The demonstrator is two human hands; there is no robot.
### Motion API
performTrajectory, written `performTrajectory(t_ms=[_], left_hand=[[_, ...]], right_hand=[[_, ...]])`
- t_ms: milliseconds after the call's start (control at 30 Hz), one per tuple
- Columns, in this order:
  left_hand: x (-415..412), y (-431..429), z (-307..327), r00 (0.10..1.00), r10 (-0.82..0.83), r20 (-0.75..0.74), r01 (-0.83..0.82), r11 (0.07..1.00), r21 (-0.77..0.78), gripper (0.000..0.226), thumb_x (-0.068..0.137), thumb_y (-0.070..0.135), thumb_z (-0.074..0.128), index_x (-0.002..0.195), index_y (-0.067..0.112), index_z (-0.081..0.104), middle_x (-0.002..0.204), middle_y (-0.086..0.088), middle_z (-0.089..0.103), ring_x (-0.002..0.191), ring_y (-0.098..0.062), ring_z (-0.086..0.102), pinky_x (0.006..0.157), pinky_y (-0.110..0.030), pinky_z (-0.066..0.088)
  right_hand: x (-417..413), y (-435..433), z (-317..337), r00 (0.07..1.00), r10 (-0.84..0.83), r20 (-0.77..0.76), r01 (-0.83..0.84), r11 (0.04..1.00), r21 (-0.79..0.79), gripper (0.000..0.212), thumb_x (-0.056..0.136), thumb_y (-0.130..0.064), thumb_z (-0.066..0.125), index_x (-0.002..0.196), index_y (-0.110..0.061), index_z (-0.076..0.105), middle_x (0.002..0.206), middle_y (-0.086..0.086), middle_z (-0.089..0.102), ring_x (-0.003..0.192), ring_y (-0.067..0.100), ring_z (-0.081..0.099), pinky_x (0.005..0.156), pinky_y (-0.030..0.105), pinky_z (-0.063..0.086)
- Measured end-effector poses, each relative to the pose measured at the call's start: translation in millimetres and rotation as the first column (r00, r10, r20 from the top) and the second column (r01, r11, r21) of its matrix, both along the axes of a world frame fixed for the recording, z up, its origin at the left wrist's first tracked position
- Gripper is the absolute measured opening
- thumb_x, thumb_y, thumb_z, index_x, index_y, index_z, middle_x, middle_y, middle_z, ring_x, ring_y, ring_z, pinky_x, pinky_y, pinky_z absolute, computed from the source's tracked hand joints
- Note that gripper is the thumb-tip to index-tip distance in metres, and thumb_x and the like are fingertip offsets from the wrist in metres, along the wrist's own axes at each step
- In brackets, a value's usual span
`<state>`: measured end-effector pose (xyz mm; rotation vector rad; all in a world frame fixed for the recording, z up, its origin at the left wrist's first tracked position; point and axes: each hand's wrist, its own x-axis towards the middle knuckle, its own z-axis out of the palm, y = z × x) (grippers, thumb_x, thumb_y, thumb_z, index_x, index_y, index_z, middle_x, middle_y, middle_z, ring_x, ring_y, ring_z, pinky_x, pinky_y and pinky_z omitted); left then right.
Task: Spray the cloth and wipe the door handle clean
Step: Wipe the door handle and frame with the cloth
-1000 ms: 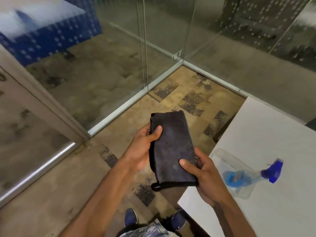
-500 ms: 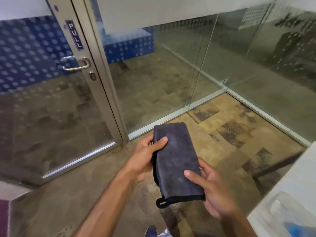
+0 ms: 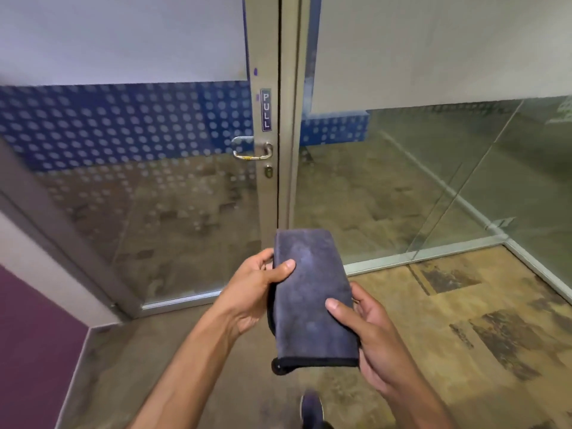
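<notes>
I see both hands gripping the folded cloth (image 3: 314, 297): left hand (image 3: 252, 291) pinching its edge, right hand (image 3: 376, 334) its side; door handle (image 3: 252, 149) well apart.

The floor (image 3: 448, 382) is spreading out in worn tan, showing dark blotchy patches on the right and looking greyer toward the left. A dark blue shoe (image 3: 312, 405) is standing on it at the bottom edge. The metal base rail (image 3: 418, 253) of the glass partition is running across it further back.
</notes>
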<state>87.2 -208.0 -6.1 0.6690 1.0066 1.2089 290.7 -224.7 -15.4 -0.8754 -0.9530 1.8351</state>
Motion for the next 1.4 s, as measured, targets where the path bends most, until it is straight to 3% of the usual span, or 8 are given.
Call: performTrajectory(t_ms=[400, 633, 733, 800, 900, 1000, 1233, 1400], left_hand=[[-71, 146, 23, 0.971, 0.222, -0.095, -0.209, 0.97, 0.126, 0.027, 0.095, -0.007, 0.066, 0.12, 0.002, 0.069, 0.118, -0.017, 0.078, 0.107, -0.031, 0.077, 0.08, -0.033, 0.063], [-98, 231, 47, 0.889, 0.348, -0.297, -0.299, 0.933, 0.198, 0.026, 0.095, 0.012, 0.075, 0.121, 0.012, 0.072, 0.117, -0.003, 0.079, 0.114, -0.021, 0.075, 0.105, -0.044, 0.057], [-108, 256, 58, 0.695, 0.491, -0.525, -0.368, 0.87, 0.327, 0.031, 0.098, 0.033, 0.073, 0.127, 0.024, 0.067, 0.118, 0.016, 0.075, 0.11, 0.004, 0.07, 0.106, -0.032, 0.055], [-119, 271, 63, 0.432, 0.606, -0.668, -0.379, 0.794, 0.475, 0.041, 0.101, 0.044, 0.066, 0.139, 0.032, 0.057, 0.133, 0.027, 0.061, 0.121, 0.012, 0.059, 0.107, -0.021, 0.047], [-143, 295, 68, 0.037, 0.685, -0.728, -0.26, 0.71, 0.654, 0.068, 0.108, 0.047, 0.05, 0.165, 0.019, 0.027, 0.173, 0.004, 0.024, 0.16, -0.009, 0.019, 0.129, -0.027, 0.017], [-175, 327, 74, -0.237, 0.7, -0.674, -0.111, 0.669, 0.735, 0.075, 0.108, 0.043, 0.048, 0.168, 0.015, 0.013, 0.177, -0.007, 0.001, 0.164, -0.022, -0.004, 0.134, -0.04, -0.001], [-240, 397, 82, -0.564, 0.656, -0.502, 0.054, 0.636, 0.77, 0.072, 0.11, 0.048, 0.044, 0.167, 0.017, 0.014, 0.174, -0.022, 0.009, 0.162, -0.042, 0.008, 0.129, -0.065, 0.004], [-273, 433, 90, -0.596, 0.683, -0.422, 0.096, 0.582, 0.807, 0.069, 0.111, 0.05, 0.038, 0.168, 0.019, 0.014, 0.172, -0.024, 0.015, 0.16, -0.044, 0.012, 0.127, -0.064, 0.001]], right_hand=[[-85, 176, 26, 0.985, 0.141, -0.101, -0.137, 0.989, 0.048, 0.042, 0.08, -0.019, 0.08, 0.119, -0.009, 0.067, 0.123, 0.023, 0.071, 0.114, 0.038, 0.069, 0.095, 0.048, 0.058], [-122, 280, 45, 0.963, 0.192, -0.187, -0.186, 0.981, 0.051, 0.039, 0.085, -0.018, 0.076, 0.123, -0.013, 0.069, 0.125, 0.023, 0.07, 0.11, 0.04, 0.07, 0.084, 0.044, 0.061], [-141, 310, 47, 0.958, 0.158, -0.24, -0.144, 0.987, 0.074, 0.037, 0.087, -0.014, 0.073, 0.124, -0.013, 0.068, 0.127, 0.022, 0.069, 0.113, 0.039, 0.07, 0.085, 0.045, 0.061], [-152, 329, 50, 0.96, 0.121, -0.253, -0.102, 0.991, 0.09, 0.032, 0.089, -0.012, 0.071, 0.121, -0.015, 0.07, 0.126, 0.02, 0.071, 0.113, 0.038, 0.07, 0.085, 0.046, 0.061], [-167, 356, 56, 0.966, 0.044, -0.256, -0.014, 0.993, 0.117, 0.029, 0.086, -0.014, 0.074, 0.115, -0.018, 0.073, 0.121, 0.016, 0.074, 0.106, 0.034, 0.073, 0.077, 0.04, 0.062], [-180, 383, 62, 0.963, -0.047, -0.267, 0.091, 0.984, 0.154, 0.029, 0.086, -0.013, 0.076, 0.115, -0.016, 0.072, 0.118, 0.015, 0.075, 0.103, 0.033, 0.075, 0.075, 0.038, 0.063], [-210, 433, 78, 0.898, -0.411, -0.157, 0.431, 0.749, 0.504, 0.021, 0.088, -0.006, 0.075, 0.101, -0.022, 0.071, 0.098, -0.005, 0.078, 0.09, 0.013, 0.071, 0.078, 0.031, 0.06], [-236, 477, 99, 0.605, -0.793, -0.073, 0.4, 0.223, 0.889, 0.018, 0.09, -0.012, 0.072, 0.106, -0.005, 0.069, 0.094, -0.002, 0.065, 0.083, 0.012, 0.06, 0.073, 0.037, 0.055]])
